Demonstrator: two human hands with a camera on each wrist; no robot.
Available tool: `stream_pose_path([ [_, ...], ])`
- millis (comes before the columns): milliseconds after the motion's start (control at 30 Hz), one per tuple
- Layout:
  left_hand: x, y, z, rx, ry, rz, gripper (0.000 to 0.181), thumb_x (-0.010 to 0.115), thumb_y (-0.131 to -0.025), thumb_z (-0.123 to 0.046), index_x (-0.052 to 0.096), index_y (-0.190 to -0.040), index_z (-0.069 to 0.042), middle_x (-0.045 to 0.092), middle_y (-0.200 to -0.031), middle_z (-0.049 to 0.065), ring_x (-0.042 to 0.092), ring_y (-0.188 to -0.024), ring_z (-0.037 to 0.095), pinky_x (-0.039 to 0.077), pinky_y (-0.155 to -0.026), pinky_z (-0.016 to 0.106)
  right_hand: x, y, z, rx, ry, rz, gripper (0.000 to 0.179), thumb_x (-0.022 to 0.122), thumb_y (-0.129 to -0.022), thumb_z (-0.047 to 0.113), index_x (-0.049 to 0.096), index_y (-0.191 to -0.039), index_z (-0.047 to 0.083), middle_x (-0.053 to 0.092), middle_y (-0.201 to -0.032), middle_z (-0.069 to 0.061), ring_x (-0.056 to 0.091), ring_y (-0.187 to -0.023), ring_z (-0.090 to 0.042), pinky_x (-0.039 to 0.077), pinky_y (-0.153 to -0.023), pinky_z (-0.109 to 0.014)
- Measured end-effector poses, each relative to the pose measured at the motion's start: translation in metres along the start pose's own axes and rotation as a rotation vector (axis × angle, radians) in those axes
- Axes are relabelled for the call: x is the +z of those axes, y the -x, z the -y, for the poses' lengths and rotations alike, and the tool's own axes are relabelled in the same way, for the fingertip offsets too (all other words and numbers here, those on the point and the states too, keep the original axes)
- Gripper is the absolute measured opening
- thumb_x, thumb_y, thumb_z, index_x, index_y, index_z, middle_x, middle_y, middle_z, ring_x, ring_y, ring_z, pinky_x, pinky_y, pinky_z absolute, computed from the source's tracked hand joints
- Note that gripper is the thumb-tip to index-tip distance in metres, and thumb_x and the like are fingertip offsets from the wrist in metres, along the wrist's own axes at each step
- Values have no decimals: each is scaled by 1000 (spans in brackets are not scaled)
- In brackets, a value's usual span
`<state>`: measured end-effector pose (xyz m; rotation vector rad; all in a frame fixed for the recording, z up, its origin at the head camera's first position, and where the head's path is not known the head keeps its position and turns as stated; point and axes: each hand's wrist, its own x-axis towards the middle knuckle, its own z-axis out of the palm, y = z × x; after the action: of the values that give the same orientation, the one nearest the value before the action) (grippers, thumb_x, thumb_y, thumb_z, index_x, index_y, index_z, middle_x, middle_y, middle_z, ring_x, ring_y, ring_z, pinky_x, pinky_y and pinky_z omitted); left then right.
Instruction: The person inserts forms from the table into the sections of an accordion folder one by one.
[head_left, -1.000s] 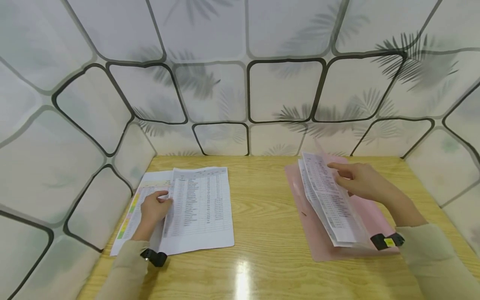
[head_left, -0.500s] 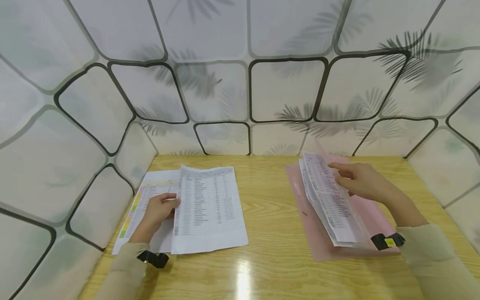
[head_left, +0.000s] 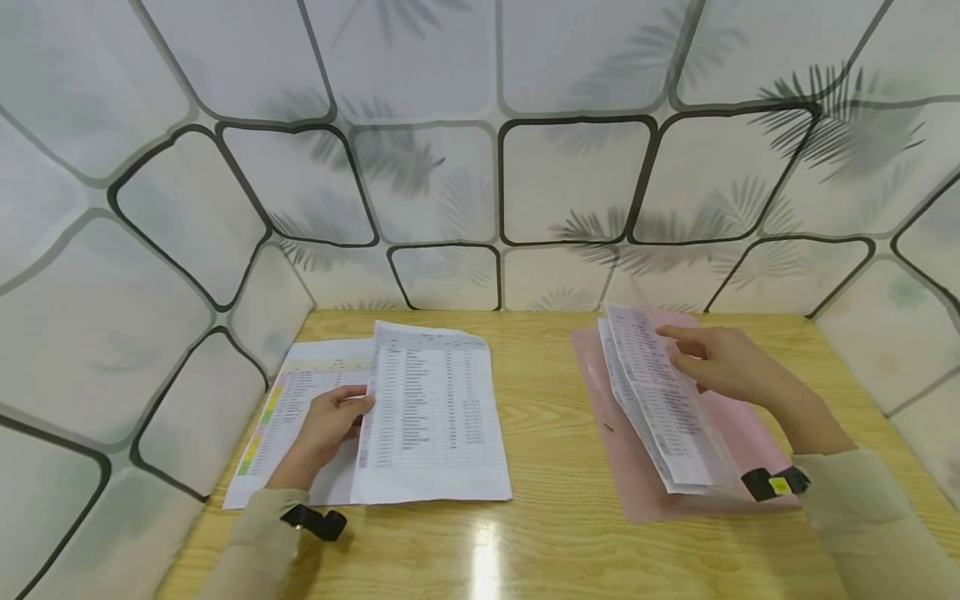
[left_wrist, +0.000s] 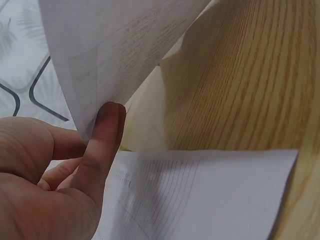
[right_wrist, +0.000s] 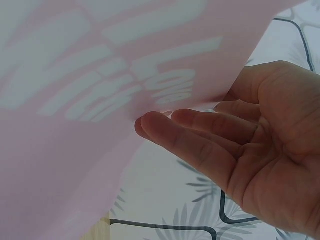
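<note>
In the head view my left hand (head_left: 326, 429) pinches the left edge of a printed sheet (head_left: 438, 408), raised and tilted with its table of text facing me. Beneath and to its left, another sheet with coloured row marks (head_left: 300, 400) lies flat, partly covered. The left wrist view has the thumb (left_wrist: 102, 145) pressed on the raised paper. On the right my right hand (head_left: 727, 362) pinches the lifted cover of a translucent pink folder (head_left: 607, 450). Several printed papers (head_left: 660, 408) stand tilted inside it. White lettering marks the cover (right_wrist: 75, 160) in the right wrist view.
Both stacks are on a wooden table (head_left: 525, 433), with bare wood between them. Patterned wall panels (head_left: 573, 183) rise along the back and both sides. Black cameras are strapped to both wrists.
My left hand has moved slightly right and drawn the pinched sheet rightward and up, uncovering more of the sheet below. The right hand and folder stay nearly still.
</note>
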<state>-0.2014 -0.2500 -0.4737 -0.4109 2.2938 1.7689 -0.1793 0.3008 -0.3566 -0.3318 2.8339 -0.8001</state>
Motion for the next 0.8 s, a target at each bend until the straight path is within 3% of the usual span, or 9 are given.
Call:
stream_pose_path([
  [267, 8, 1, 2, -19, 20, 1, 46, 67, -103, -16, 57, -143, 5, 77, -94, -3, 67, -75, 5, 54, -61, 21, 1, 0, -1, -6, -4, -5, 55, 56, -107, 23, 47, -157, 3, 61, -137, -39, 69, -70, -14, 58, -63, -29],
  [800, 30, 5, -1, 39, 61, 80, 48, 67, -104, -14, 55, -145, 6, 77, -88, -5, 62, -67, 4, 47, -56, 19, 1, 0, -1, -10, 11, -8, 54, 56, -107, 23, 48, -157, 3, 61, -137, -40, 71, -72, -13, 58, -64, -28],
])
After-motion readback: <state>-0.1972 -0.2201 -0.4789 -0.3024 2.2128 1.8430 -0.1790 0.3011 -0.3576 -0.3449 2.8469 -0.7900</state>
